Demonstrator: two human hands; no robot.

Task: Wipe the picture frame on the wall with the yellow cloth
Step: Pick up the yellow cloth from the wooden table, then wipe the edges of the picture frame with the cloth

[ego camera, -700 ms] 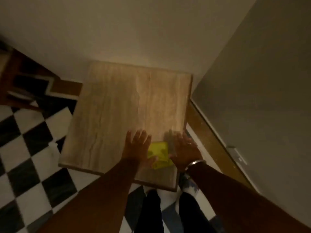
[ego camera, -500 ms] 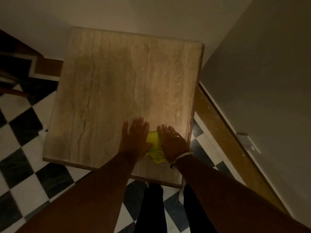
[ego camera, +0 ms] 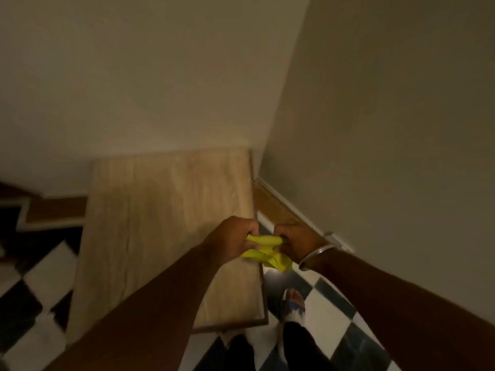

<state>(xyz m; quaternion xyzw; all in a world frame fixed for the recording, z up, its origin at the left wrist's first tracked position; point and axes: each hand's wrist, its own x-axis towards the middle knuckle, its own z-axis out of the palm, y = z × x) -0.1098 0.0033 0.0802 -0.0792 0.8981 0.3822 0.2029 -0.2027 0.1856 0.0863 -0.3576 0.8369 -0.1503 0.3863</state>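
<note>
Both arms reach forward, the left hand (ego camera: 235, 236) and right hand (ego camera: 297, 242) curled closed, each gripping an end of the yellow cloth (ego camera: 267, 253) stretched between them. The cloth hangs above the right edge of a wooden table (ego camera: 160, 223), near the wall (ego camera: 375, 129) and checkered floor (ego camera: 329, 311).
</note>
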